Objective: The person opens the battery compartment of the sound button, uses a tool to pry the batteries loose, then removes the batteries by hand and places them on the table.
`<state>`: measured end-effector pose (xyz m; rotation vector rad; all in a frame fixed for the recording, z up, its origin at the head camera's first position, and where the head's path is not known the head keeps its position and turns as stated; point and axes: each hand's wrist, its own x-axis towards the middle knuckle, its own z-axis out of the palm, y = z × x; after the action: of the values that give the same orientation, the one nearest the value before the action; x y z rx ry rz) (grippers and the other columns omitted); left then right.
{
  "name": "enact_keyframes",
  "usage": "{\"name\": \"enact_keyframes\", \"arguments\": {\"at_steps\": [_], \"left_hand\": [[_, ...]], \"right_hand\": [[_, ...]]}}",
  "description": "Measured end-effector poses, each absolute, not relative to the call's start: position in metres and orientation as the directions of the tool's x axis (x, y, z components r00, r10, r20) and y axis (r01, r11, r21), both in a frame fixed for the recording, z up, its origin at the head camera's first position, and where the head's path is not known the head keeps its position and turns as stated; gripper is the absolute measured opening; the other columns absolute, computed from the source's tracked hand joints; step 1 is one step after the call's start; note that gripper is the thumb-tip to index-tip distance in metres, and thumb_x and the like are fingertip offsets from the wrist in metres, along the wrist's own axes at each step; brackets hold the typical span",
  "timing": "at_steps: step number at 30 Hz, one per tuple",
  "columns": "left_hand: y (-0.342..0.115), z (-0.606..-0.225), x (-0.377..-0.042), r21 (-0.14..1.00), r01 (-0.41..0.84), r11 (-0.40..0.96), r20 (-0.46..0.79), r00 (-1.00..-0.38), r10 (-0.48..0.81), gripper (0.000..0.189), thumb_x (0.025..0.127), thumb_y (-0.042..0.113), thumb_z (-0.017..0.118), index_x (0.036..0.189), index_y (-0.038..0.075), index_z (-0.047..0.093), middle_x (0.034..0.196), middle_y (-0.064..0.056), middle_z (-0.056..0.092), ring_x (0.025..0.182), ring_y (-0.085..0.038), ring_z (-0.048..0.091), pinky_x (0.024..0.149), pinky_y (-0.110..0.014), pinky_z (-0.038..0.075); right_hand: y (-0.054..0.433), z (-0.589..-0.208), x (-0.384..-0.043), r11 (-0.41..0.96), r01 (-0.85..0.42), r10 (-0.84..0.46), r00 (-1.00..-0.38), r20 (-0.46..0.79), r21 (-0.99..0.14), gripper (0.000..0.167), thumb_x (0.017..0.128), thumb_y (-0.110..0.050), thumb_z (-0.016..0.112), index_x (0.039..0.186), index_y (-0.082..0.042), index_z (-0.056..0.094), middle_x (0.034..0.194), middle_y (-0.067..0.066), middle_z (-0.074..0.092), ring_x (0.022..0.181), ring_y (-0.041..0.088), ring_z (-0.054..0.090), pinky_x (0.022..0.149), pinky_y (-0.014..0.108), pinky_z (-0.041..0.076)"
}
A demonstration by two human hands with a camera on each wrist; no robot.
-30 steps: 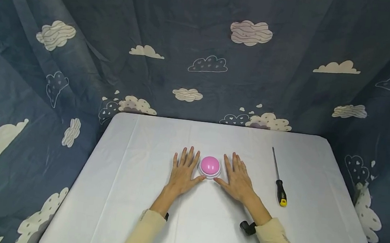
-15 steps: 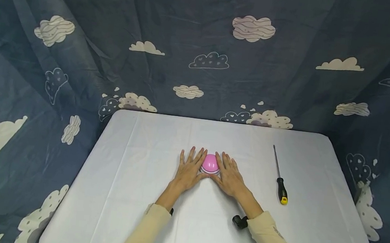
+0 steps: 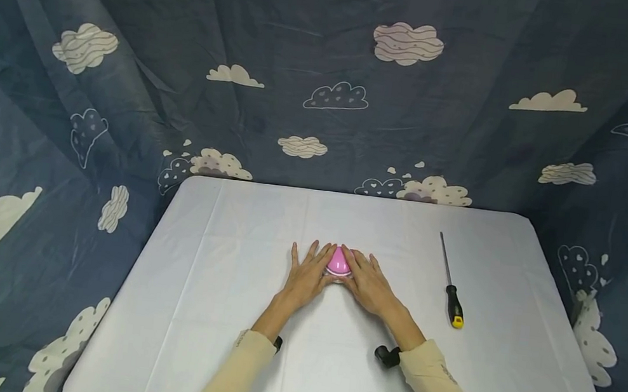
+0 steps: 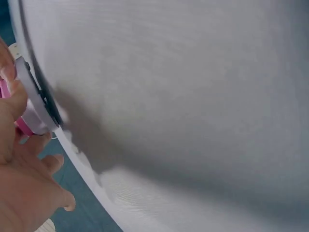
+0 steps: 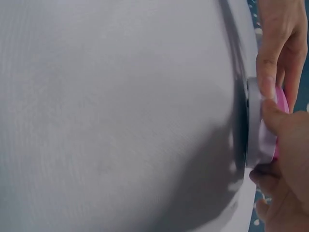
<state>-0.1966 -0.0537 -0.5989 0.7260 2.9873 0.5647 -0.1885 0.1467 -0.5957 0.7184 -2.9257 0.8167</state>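
Note:
A pink dome push button [image 3: 338, 264] on a round white base sits between both hands near the middle of the table in the head view. My left hand [image 3: 302, 282] grips its left side, and my right hand [image 3: 370, 287] grips the right side. The thumbs meet at the front of the white base [image 5: 256, 128], as the right wrist view shows. Fingers wrap round its sides and cover part of the dome. In the left wrist view the underside edge of the base [image 4: 36, 101] shows dark feet, close over the white cloth.
On the right of the white table [image 3: 218, 339] lies a screwdriver [image 3: 452, 300] with a black and yellow handle, its shaft pointing to the back. A dark blue cloud-print curtain [image 3: 330, 44] hangs behind and beside the table.
Both hands, at first spread apart on either side of the push button, have moved inward and closed round it. The screwdriver stays where it lay.

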Motion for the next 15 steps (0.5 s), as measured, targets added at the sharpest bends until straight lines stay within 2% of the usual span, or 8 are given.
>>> {"name": "enact_keyframes", "arguments": {"at_steps": [4,8,15], "left_hand": [[-0.055,-0.593,-0.195,0.510,0.429,0.746,0.071,-0.885,0.460,0.067,0.105,0.041,0.053,0.163,0.016,0.032,0.165,-0.011,0.040,0.156,-0.034,0.033,0.125,-0.080,0.004],[-0.056,-0.587,-0.195,0.661,0.410,0.628,0.053,-0.861,0.505,0.062,0.106,0.036,0.055,0.162,0.018,0.036,0.165,-0.013,0.039,0.156,-0.031,0.034,0.126,-0.079,0.006],[-0.057,-0.584,-0.194,0.728,0.421,0.541,0.069,-0.830,0.554,0.063,0.104,0.035,0.061,0.161,0.018,0.039,0.164,-0.018,0.040,0.155,-0.036,0.036,0.127,-0.076,0.016]], "right_hand": [[0.152,-0.591,-0.186,0.711,-0.416,-0.424,-0.897,0.125,-0.567,0.065,0.105,-0.026,0.060,0.161,-0.005,0.034,0.154,0.029,0.049,0.146,0.045,0.044,0.128,0.068,0.026],[0.160,-0.588,-0.182,0.663,-0.400,-0.428,-0.896,0.118,-0.633,0.061,0.107,-0.026,0.056,0.161,-0.005,0.035,0.154,0.028,0.049,0.144,0.048,0.045,0.124,0.068,0.033],[0.171,-0.582,-0.178,0.643,-0.344,-0.413,-0.908,0.069,-0.684,0.057,0.110,-0.031,0.050,0.161,-0.010,0.036,0.149,0.026,0.054,0.137,0.047,0.053,0.115,0.069,0.043]]}}
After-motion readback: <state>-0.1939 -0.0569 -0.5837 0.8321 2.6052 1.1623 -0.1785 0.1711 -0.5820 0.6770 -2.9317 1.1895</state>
